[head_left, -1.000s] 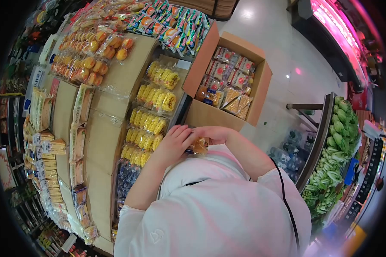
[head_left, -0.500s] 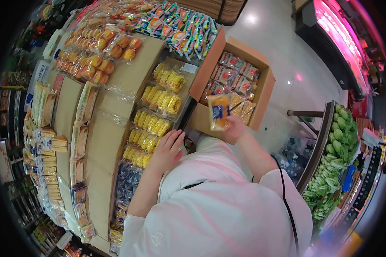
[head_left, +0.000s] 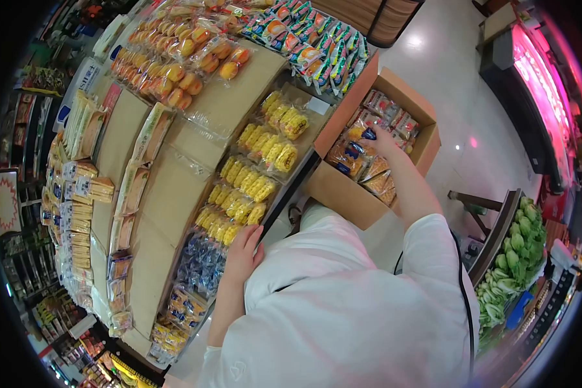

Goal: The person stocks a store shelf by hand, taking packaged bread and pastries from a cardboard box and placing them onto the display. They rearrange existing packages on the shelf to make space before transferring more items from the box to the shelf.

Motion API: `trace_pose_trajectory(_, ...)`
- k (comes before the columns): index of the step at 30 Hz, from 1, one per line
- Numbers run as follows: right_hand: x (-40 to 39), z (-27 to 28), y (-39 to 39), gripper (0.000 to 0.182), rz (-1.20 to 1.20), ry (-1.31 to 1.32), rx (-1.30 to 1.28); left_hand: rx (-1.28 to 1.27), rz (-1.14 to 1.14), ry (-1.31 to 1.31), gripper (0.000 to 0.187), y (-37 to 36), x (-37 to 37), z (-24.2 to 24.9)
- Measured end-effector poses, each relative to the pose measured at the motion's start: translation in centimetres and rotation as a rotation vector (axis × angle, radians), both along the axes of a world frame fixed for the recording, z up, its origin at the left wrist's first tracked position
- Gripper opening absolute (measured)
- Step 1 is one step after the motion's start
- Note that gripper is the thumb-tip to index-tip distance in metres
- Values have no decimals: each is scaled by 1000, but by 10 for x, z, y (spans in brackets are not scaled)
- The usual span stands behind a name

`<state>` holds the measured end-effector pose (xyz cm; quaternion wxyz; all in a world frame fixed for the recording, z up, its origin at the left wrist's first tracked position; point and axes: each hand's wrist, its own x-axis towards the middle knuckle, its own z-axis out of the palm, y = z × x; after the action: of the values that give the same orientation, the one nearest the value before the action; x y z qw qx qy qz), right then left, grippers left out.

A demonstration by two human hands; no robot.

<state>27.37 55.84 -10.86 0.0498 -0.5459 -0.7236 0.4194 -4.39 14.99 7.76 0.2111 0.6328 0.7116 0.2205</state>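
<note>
My right hand reaches into an open cardboard box standing on the floor beside the display. Its fingers close on an orange snack packet with a blue label, low among the other packets in the box. My left hand rests flat against the front edge of the display shelf. It holds nothing and lies next to rows of yellow packaged cakes and blue-wrapped packets.
The tiered display carries bags of orange pastries, colourful snack packs and boxed biscuits. A rack of green vegetables stands at the right and a pink-lit chiller beyond it. Shiny floor lies between them.
My right hand has carried the orange packet from chest height down into the cardboard box. My left hand has let go of it and dropped to the shelf edge.
</note>
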Motion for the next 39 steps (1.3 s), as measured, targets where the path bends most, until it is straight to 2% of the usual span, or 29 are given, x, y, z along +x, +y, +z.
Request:
trace_pose_trajectory(3,-16,-2,13,71,175,-153,27,-19,31,-6,48,-3,-1,-1)
trace_pose_trajectory(7,-24,-29,12,68,179,-149,-212,-16,35,26,48,-5,-1,-5)
trace_pose_trajectory(10,-19,-48,8,67,287,-178,156,-9,36,19,47,-2,-1,-7)
trace_pose_trajectory(13,-17,-43,4,69,222,-110,103,-21,35,11,47,-1,-2,-6)
trace_pose_trajectory(16,-15,-36,-8,74,260,-125,123,-41,28,-7,46,-1,-3,-7)
trace_pose_trajectory(19,-10,-44,-15,82,227,-118,224,-58,15,-24,45,0,-5,-9)
trace_pose_trajectory(22,-18,-26,-20,88,199,-277,147,-79,-4,-27,44,0,-9,-13)
trace_pose_trajectory(28,-26,-29,-26,90,138,-319,115,-67,-82,-12,42,3,-8,-15)
trace_pose_trajectory(33,-13,-23,-60,73,27,-135,479,-36,-145,-31,40,2,-13,-21)
trace_pose_trajectory(36,-10,8,-115,58,-33,13,632,15,-162,-58,39,1,-14,-27)
trace_pose_trajectory(38,-13,42,-169,47,0,99,547,21,-185,-101,36,0,-14,-33)
trace_pose_trajectory(39,-14,48,-196,47,34,136,497,23,-196,-124,35,-1,-13,-37)
